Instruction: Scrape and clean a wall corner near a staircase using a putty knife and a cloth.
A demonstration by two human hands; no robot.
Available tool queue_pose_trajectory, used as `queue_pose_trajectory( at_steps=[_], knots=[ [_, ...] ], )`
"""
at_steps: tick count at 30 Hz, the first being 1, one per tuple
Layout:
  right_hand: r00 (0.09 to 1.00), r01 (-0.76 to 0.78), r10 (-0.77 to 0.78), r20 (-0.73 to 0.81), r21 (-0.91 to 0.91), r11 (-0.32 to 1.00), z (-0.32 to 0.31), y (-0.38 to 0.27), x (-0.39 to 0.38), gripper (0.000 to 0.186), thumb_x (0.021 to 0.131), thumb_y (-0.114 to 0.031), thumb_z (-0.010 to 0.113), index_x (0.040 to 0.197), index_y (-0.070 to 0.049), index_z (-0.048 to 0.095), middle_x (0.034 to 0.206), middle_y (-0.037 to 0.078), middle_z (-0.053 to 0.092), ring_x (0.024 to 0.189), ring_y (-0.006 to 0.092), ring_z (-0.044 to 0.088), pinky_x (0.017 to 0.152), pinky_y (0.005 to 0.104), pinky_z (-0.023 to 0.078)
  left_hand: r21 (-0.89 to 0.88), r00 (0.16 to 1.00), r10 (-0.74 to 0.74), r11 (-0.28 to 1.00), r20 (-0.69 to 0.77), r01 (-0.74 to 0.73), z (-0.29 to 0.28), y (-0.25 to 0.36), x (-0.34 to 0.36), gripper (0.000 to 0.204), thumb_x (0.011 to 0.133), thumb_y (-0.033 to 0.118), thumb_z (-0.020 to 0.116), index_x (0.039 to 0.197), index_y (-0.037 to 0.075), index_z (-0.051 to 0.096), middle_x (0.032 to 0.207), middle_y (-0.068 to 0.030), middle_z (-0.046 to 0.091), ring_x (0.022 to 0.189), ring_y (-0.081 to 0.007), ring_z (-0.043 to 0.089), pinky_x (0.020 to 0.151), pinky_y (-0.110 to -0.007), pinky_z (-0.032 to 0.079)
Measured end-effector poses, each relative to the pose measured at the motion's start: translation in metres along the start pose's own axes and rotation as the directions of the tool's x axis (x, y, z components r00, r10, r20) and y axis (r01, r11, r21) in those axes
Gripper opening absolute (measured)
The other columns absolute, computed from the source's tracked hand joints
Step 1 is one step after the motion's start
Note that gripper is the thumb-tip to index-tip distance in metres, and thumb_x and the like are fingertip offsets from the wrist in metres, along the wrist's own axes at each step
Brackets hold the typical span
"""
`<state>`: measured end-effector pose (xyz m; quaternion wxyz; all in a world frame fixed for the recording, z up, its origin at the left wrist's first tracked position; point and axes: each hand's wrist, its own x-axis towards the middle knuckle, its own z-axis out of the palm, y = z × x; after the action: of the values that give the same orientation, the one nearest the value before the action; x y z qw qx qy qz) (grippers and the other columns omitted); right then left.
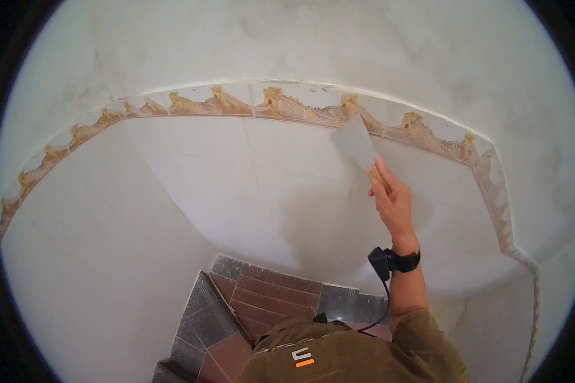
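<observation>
My right hand is closed around the wooden handle of a wide putty knife. The flat metal blade points up and to the left. Its front edge lies over the lower part of a decorative tile border, which carries a brown and yellow wall-and-tower pattern; whether it presses on the surface I cannot tell. Below the border are large white wall tiles. My left hand does not show.
Above the border rises a plastered, off-white wall with faint grey patches. Dusty red and dark grey floor tiles form steps below. A black wrist device with a cable is strapped to my right wrist.
</observation>
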<state>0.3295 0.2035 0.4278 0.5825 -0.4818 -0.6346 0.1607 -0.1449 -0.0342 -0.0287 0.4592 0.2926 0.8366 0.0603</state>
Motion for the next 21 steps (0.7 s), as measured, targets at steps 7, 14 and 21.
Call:
queue_pose_trajectory(
  at_steps=[7, 14, 21],
  knots=[
    [0.998, -0.061, 0.063, -0.032, 0.04, 0.997, -0.015, -0.004, -0.022, 0.041, 0.083, -0.01, 0.05, 0.123, -0.009, 0.044, 0.067, -0.002, 0.051, 0.051, 0.0017, 0.039, 0.042, 0.0152, 0.031, -0.021, 1.0, 0.006, 1.0, -0.01, -0.007, 0.0, 0.002, 0.004, 0.052, 0.08, 0.044, 0.046, 0.105, -0.001, 0.051, 0.103, -0.0172, 0.056, 0.093, -0.0331, 0.053, 0.081, -0.041, 0.042],
    [0.993, -0.08, 0.087, -0.077, 0.08, 0.994, -0.013, 0.003, -0.017, 0.04, 0.083, -0.01, 0.05, 0.123, -0.007, 0.045, 0.067, -0.002, 0.05, 0.053, 0.0013, 0.039, 0.041, 0.0153, 0.031, -0.016, 1.0, 0.003, 1.0, -0.006, -0.003, 0.001, 0.006, 0.008, 0.052, 0.079, 0.044, 0.047, 0.105, -0.001, 0.052, 0.102, -0.0177, 0.056, 0.093, -0.0332, 0.053, 0.08, -0.041, 0.042],
    [0.997, -0.063, 0.065, -0.05, 0.029, 0.998, -0.014, -0.006, -0.024, 0.04, 0.083, -0.01, 0.049, 0.123, -0.007, 0.044, 0.066, -0.002, 0.05, 0.051, 0.0015, 0.039, 0.041, 0.0154, 0.031, -0.031, 1.0, -0.002, 1.0, -0.013, 0.002, -0.001, 0.007, 0.011, 0.053, 0.078, 0.044, 0.049, 0.104, -0.001, 0.052, 0.102, -0.0183, 0.056, 0.093, -0.0332, 0.053, 0.08, -0.041, 0.042]
  ],
)
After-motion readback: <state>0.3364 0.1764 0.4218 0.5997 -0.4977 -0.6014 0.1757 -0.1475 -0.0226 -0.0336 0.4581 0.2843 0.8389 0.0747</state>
